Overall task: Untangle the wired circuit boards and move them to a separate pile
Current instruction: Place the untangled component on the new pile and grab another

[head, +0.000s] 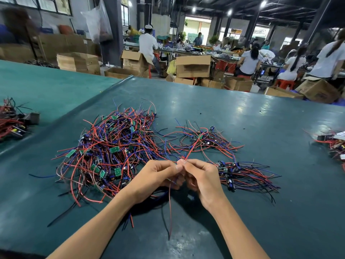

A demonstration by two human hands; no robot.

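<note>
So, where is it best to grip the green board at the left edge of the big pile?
Probably pinch the green board across its long edges, coming from the left: it lies on top, at the rim of the big pile.

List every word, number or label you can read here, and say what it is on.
No text here is legible.
Boxes: dark print on the sides, too blurred to read.
Circuit boards: any markings are too small to read.
</note>
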